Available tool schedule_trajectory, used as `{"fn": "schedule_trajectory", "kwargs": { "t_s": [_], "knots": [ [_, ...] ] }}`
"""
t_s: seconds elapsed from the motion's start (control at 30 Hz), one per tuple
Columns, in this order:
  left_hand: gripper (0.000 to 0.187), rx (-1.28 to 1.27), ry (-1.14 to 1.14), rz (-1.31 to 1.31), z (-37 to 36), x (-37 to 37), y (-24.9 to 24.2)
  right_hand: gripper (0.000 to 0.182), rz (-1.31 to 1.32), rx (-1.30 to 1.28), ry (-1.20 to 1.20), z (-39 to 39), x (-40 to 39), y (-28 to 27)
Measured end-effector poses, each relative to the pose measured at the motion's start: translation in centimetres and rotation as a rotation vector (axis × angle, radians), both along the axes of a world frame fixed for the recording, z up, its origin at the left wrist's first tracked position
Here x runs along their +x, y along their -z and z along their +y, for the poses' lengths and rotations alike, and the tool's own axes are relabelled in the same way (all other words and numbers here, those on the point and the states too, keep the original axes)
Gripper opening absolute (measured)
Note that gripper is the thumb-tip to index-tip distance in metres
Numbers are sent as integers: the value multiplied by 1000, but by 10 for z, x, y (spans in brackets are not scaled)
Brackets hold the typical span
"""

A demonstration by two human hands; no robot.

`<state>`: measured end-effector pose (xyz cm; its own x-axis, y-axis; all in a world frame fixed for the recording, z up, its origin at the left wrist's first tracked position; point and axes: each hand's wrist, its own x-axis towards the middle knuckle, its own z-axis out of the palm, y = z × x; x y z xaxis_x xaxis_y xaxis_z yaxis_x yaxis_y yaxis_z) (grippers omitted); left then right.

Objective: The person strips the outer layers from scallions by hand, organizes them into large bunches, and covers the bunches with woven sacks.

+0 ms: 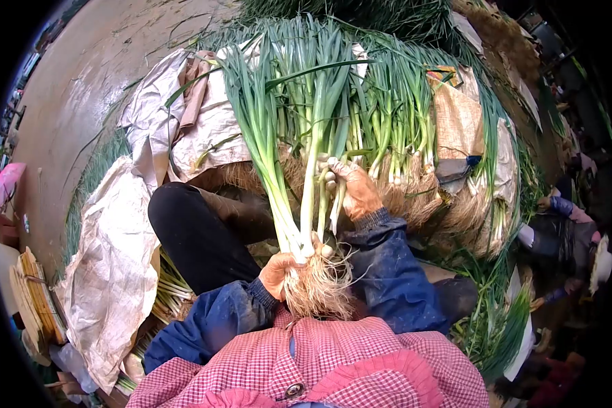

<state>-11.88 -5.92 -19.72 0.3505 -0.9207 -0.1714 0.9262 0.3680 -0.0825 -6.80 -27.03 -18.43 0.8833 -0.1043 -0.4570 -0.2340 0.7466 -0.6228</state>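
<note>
In front of my chest stands a bunch of green onions, its long leaves pointing away and its stringy pale roots towards me. My left hand, in an orange glove, is closed around the base of the bunch, just above the roots. Also gloved in orange, my right hand curls its fingers round several white stalks on the right side of the bunch. Some bulb ends show beside its fingers. Just beyond lie more green onions, side by side with their roots towards me.
White woven sacks cover a pile on the left, and a tan sack lies on the right. Loose greens lie at lower right. Another person is at the far right. Wet ground spreads at upper left.
</note>
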Motion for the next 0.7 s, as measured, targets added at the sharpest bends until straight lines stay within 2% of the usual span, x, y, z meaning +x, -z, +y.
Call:
{"fn": "schedule_trajectory", "kwargs": {
  "t_s": [0.03, 0.07, 0.13, 0.2, 0.27, 0.3, 0.33, 0.4, 0.47, 0.53, 0.6, 0.63, 0.67, 0.7],
  "knots": [
    [52, -45, -52, 61, 0, -2, 4, 29, 33, -127, 60, -4, -22, 22],
    [52, -42, -58, 77, 2, 0, 5, 29, 46, -156, 224, 1, -44, 13],
    [56, -34, 9, 119, 4, 9, 5, 26, -102, -27, 366, 3, -92, -21],
    [56, -33, 75, 64, -2, 11, 6, 24, -121, -127, 447, -3, -112, -18],
    [55, 109, 86, -36, -9, 6, 2, 23, -124, -165, 516, -11, -111, -26],
    [50, 140, 94, -87, -10, 4, -2, 22, -171, -239, 547, -13, -107, -31],
    [47, 201, 72, -141, -12, 2, -10, 21, -105, -380, 529, -14, -106, -29],
    [52, 146, 32, -37, -19, -1, 0, 23, -135, -283, 617, 7, -85, -38],
    [55, 111, 15, 75, -29, -1, 8, 23, -202, 28, 454, 11, -83, -18],
    [58, 216, 3, 117, -29, 1, 5, 22, -269, 260, 465, 7, -93, -7],
    [61, 229, -52, 7, -27, -2, 6, 24, -256, 171, 507, -9, -110, -9],
    [64, 201, -57, 113, -25, -3, 17, 25, -307, 106, 547, -34, -125, -1],
    [63, 191, -23, 110, -23, 2, 4, 25, -356, 37, 586, -58, -141, 5],
    [62, 96, -28, 118, -21, 4, 12, 26, -315, -3, 561, -70, -152, -1]
  ]
}}
